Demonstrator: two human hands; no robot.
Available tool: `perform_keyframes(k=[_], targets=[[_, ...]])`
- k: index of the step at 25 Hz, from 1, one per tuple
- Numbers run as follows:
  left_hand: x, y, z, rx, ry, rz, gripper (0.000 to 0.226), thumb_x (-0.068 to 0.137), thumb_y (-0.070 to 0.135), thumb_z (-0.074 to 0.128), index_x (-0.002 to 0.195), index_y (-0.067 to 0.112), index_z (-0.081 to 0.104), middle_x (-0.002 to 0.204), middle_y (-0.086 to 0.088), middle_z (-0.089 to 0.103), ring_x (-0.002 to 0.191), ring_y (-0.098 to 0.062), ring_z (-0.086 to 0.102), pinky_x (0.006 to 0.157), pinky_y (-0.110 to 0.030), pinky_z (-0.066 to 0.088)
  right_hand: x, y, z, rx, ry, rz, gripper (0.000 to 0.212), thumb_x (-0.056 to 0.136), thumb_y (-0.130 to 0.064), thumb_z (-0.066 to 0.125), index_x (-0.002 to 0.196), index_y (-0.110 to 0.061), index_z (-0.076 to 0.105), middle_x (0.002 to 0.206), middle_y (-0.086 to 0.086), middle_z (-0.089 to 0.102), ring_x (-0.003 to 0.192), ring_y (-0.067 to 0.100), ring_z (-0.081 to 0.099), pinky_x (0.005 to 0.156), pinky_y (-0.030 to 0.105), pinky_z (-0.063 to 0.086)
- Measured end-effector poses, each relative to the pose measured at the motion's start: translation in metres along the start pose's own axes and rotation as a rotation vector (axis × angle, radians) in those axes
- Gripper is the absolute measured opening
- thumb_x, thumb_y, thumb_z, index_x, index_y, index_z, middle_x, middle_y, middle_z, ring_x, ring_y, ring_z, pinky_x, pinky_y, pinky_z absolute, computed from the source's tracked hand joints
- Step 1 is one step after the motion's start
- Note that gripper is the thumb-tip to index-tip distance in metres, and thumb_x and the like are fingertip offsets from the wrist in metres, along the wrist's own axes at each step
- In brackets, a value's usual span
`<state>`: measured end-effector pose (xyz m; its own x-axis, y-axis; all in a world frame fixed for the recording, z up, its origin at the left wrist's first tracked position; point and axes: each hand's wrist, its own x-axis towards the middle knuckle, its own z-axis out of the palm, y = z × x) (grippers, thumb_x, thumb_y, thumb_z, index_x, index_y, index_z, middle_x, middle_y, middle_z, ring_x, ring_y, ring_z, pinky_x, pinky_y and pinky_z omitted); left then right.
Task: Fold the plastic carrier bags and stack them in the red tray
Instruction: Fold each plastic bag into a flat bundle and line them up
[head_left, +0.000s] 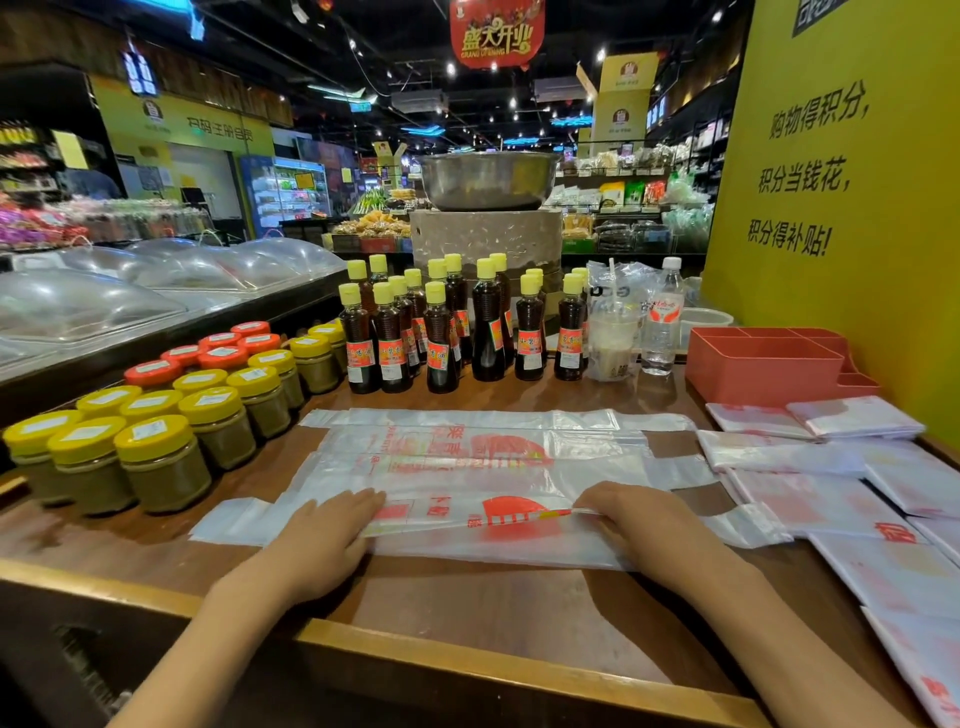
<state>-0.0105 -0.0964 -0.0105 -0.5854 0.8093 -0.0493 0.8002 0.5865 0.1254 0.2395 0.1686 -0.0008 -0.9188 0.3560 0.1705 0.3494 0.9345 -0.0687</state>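
The translucent plastic carrier bag with red print (467, 514) lies flat on the brown wooden counter (467, 597), nearest of several spread bags. The left hand (324, 535) rests flat on it, fingers straight, pressing. The right hand (631, 517) pinches a lengthwise crease at the bag's upper fold. Judged step: first lengthwise fold under way; next move calls for laying the raised edge over evenly and smoothing it.

The red plastic compartment tray (769, 364) stands at far right and appears to hold no bags yet. Folded white bags (810, 421) lie just before it. The yellow-lidded jars (156, 452) crowd the left edge; open room lies toward the near counter rim.
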Motion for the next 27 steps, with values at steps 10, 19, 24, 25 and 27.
perform_keyframes(k=[10, 19, 24, 25, 27], targets=[[-0.018, -0.034, -0.072, -0.304, -0.096, 0.041, 0.036, 0.093, 0.029, 0.063, 0.126, 0.042, 0.056, 0.121, 0.018, 0.062, 0.114, 0.002, 0.057, 0.107, -0.027, 0.044, 0.043, 0.003, -0.059, 0.190, -0.238, -0.048, 0.017, 0.095, -0.022, 0.059, 0.103, -0.022, 0.074, 0.100, -0.009, 0.072, 0.090, 0.006, 0.064, 0.088, 0.032, 0.054], [0.035, 0.019, -0.050, 0.078, 0.299, 0.089, 0.052, 0.102, 0.037, 0.040, 0.152, 0.023, 0.036, 0.155, 0.002, 0.043, 0.141, -0.017, 0.039, 0.117, -0.038, 0.028, 0.099, -0.025, -0.046, -0.105, -0.198, 0.076, 0.033, 0.100, -0.023, 0.055, 0.131, -0.027, 0.062, 0.133, -0.002, 0.062, 0.118, 0.020, 0.058, 0.103, 0.037, 0.044], [0.050, 0.051, 0.014, -0.045, 0.031, 0.104, 0.057, 0.107, 0.047, 0.020, 0.159, 0.027, 0.013, 0.167, 0.003, 0.010, 0.153, -0.016, 0.008, 0.124, -0.044, 0.003, 0.094, -0.092, 0.017, 0.014, -0.093, -0.070, 0.047, 0.107, -0.037, 0.029, 0.150, -0.023, 0.042, 0.154, 0.003, 0.044, 0.141, 0.022, 0.039, 0.120, 0.046, 0.020], [0.052, 0.050, 0.020, -0.059, 0.018, 0.092, 0.057, 0.107, 0.047, 0.017, 0.159, 0.028, 0.009, 0.168, 0.005, 0.005, 0.154, -0.015, 0.004, 0.123, -0.043, 0.000, 0.089, -0.101, 0.030, 0.059, -0.122, -0.078, 0.050, 0.108, -0.040, 0.025, 0.155, -0.023, 0.034, 0.161, 0.001, 0.034, 0.148, 0.020, 0.029, 0.122, 0.047, 0.015], [0.056, 0.046, 0.027, -0.046, 0.006, 0.078, 0.057, 0.107, 0.046, 0.015, 0.160, 0.027, 0.004, 0.167, 0.007, -0.001, 0.153, -0.012, -0.002, 0.123, -0.042, -0.003, 0.083, -0.106, 0.048, 0.110, -0.161, -0.045, 0.055, 0.108, -0.045, 0.019, 0.160, -0.025, 0.021, 0.167, -0.003, 0.018, 0.153, 0.016, 0.014, 0.125, 0.045, 0.006]])
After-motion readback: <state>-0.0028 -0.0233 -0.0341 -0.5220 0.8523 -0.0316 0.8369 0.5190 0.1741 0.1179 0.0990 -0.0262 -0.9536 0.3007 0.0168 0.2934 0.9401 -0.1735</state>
